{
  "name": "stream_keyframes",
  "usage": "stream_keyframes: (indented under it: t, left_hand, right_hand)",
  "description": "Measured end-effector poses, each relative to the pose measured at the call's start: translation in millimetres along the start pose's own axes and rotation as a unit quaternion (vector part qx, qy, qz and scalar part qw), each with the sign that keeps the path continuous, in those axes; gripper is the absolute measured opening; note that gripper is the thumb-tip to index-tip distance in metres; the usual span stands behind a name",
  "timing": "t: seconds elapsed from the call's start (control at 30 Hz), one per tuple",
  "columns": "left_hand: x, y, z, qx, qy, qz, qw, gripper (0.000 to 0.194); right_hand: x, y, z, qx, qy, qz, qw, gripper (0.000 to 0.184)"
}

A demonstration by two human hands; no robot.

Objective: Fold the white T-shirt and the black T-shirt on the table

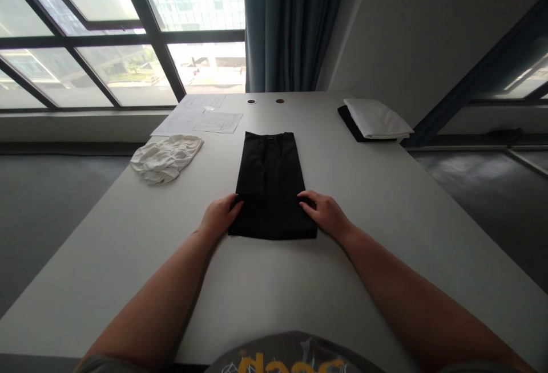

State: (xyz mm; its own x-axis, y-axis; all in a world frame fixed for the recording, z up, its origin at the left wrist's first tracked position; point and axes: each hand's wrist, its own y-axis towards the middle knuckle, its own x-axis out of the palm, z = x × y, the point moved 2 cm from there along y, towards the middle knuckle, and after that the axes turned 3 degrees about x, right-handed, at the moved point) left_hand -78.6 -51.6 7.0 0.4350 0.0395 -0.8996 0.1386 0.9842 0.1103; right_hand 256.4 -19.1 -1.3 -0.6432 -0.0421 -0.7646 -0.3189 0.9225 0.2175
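Note:
A black garment (274,167) with a waistband-like far edge and a small label there lies flat on the white table (274,287). Its near part is folded over, so a crease runs across it between my hands. My left hand (219,214) pinches the left side at this crease, thumb on top and fingers partly hidden. On the opposite side, my right hand (324,211) has its thumb and fingers closed on the right edge. Whether the garment is a skirt or trousers I cannot tell.
To the left lies a crumpled white cloth (166,158), with printed paper sheets (218,121) behind it. A folded white cloth (379,118) rests on a black one (351,125) at the far right. Two round cable holes mark the far edge, before a blue curtain (291,31).

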Motion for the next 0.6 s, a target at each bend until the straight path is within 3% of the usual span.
stream_keyframes:
  t: [0.13,0.3,0.4,0.6]
  left_hand:
    - [-3.5,15,-1,0.025,-0.036,0.009,0.999,0.026]
    - [0.2,26,-12,0.028,0.000,-0.012,1.000,0.027]
    - [-1.4,18,-18,0.014,-0.016,-0.024,0.999,0.030]
    - [-15.7,-11,-14,0.015,-0.103,-0.037,0.994,0.060]
  right_hand:
    - [-4,14,-3,-0.019,0.021,0.032,0.999,0.028]
    - [3,25,9,-0.027,-0.009,0.026,0.999,0.026]
    - [6,23,16,-0.038,-0.019,0.003,0.999,0.028]
    - [0,4,8,-0.040,-0.019,0.005,0.999,0.031]
